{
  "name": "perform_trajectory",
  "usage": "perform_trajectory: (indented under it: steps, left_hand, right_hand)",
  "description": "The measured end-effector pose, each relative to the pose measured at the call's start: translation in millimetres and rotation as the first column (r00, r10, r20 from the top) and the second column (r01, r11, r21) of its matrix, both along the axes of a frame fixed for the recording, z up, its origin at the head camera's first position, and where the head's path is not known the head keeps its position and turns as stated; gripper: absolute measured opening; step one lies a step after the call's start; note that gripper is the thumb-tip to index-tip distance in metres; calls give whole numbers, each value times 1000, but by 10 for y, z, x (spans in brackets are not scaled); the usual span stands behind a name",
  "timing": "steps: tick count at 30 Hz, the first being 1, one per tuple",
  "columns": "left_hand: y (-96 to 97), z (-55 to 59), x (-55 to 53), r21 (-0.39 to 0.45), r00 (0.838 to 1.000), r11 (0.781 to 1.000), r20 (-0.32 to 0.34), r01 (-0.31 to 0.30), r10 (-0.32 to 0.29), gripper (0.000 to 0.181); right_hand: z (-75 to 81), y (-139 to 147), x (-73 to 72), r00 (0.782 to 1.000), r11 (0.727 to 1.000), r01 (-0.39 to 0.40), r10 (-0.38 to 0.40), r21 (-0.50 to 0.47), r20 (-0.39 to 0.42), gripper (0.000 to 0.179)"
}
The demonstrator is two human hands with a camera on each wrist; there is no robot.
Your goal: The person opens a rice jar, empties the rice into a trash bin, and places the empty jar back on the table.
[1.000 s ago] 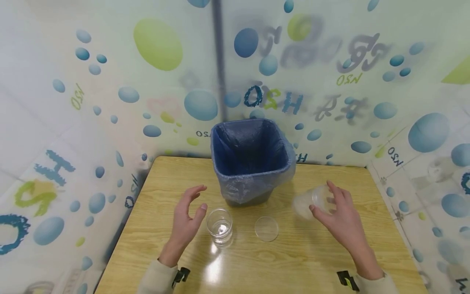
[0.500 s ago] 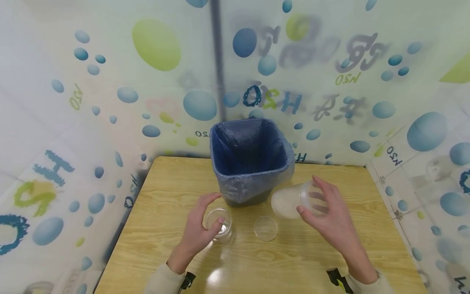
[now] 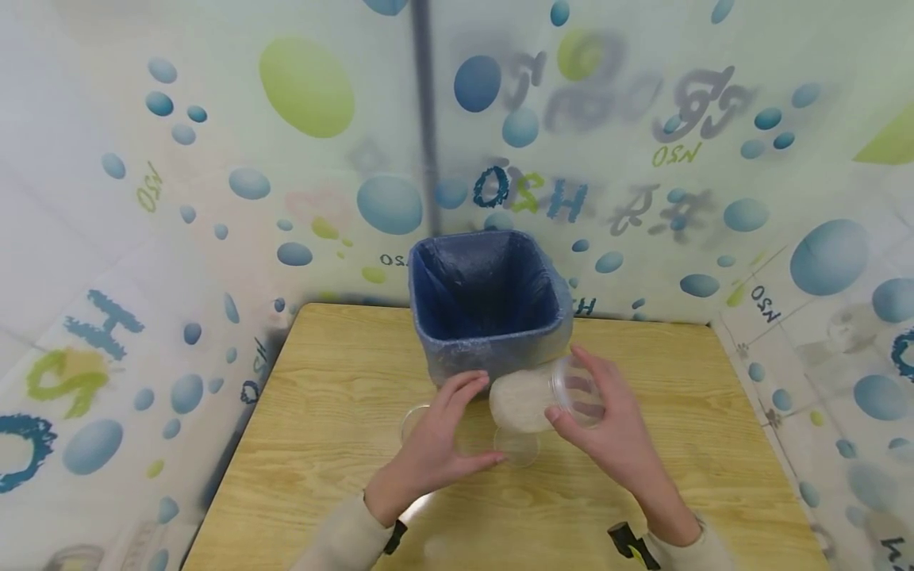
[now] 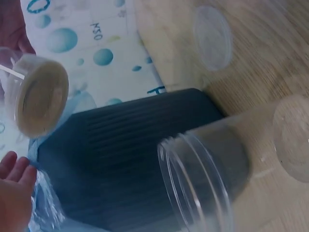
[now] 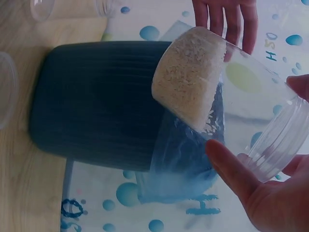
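Note:
My right hand [image 3: 617, 432] grips a clear plastic jar [image 3: 524, 400] round its threaded neck. Whitish rice [image 5: 190, 77] is packed toward the jar's base, which points left and tilts upward off the table. My left hand [image 3: 432, 452] reaches toward that base with thumb and fingers spread; in the left wrist view its fingers [image 4: 18, 176] are apart from the jar. Behind the left hand in the head view, a second clear jar [image 3: 412, 419] stands mostly hidden; the left wrist view shows its bare threaded rim. A clear round lid [image 3: 517, 450] lies flat on the table below the held jar.
A dark blue bin [image 3: 493, 342] with a translucent plastic liner stands behind the hands, its mouth upward. The wooden table [image 3: 343, 349] meets a patterned curtain [image 3: 321, 198] at the back and sides.
My right hand has brought the rice jar leftward, from the table's right side to in front of the bin. My left hand has moved right, past the second jar and toward the rice jar.

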State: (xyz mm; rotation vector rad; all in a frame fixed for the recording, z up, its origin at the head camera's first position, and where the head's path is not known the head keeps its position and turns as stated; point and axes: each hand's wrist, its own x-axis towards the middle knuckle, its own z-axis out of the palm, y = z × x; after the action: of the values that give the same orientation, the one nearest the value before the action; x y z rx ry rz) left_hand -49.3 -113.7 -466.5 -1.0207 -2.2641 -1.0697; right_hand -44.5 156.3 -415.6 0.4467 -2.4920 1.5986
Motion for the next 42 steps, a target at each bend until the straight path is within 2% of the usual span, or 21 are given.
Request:
perform_trajectory:
  steps: [3, 8, 12, 17, 20, 24, 27, 30, 33, 37, 42]
  left_hand:
    - [93, 9, -2, -62, 999, 997, 28, -36, 37, 109]
    - [199, 28, -12, -133, 992, 984, 20, -118, 122, 113]
    - [247, 57, -29, -172, 984, 969, -17, -176, 176, 112]
    - [270, 81, -91, -189, 972, 955, -101, -228, 212, 113]
    - [268, 97, -122, -202, 966, 948, -138, -245, 220, 112]
    - [248, 101, -141, -222, 960, 939, -161, -261, 229, 105]
    - [219, 94, -149, -232, 956, 933, -172, -274, 238, 101]
    - [175, 98, -165, -240, 953, 929, -184, -282, 242, 101]
    - [134, 114, -188, -253, 950, 924, -205, -286, 238, 100]
    - [107, 131, -210, -274, 947, 919, -233, -284, 223, 97]
    - [87, 143, -223, -281, 943, 917, -260, -282, 210, 97]
  right_hand:
    - [-46, -55, -12, 1000, 999, -21, 22, -28, 11, 79]
    - [-105, -144, -22, 998, 996, -62, 64, -57, 23, 79]
    - [-102, -201, -21, 997, 996, -79, 79, -49, 6, 78]
    - [-84, -250, -27, 996, 996, -82, 81, -23, -28, 80]
    - [-81, -268, -37, 996, 997, -74, 74, 2, -55, 80]
    - [-77, -273, -63, 992, 993, -117, 117, 3, -41, 80]
    - [-53, -251, -82, 990, 988, -139, 140, 61, -13, 76]
    - [2, -224, -103, 992, 979, -124, 126, 163, -7, 70]
    - [65, -208, -122, 994, 968, -110, 109, 225, 16, 65]
    - [118, -237, -141, 994, 956, -109, 101, 271, 46, 68]
    - [136, -295, -153, 995, 947, -99, 104, 306, 0, 68]
